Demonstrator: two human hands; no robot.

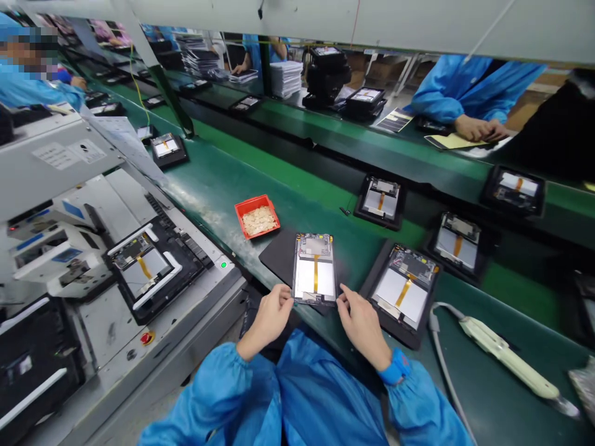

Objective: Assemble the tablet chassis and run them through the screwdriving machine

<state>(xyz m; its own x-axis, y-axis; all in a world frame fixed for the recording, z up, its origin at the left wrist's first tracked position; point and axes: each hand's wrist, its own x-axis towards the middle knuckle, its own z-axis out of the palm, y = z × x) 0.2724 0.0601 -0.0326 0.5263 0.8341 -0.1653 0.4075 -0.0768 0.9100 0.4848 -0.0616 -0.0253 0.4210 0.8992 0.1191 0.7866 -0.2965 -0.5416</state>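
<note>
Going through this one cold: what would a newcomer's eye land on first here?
Probably the bright red bin of pale pieces, standing out on the green bench just beyond the hands. Next, the opened tablet-like device with its orange ribbon, front and centre, the left hand and right hand at its lower corners. Then the pale handheld tool with a cable, lying on the bench at lower right.

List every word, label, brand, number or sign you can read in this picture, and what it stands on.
No text is readable.
White paper labels on the grey metal machine: too small and blurred.
White paper sheet beside it: any print too blurred.
Opened rectangular device with white panel and orange ribbon, between left hand and right hand: any markings too small.
</note>
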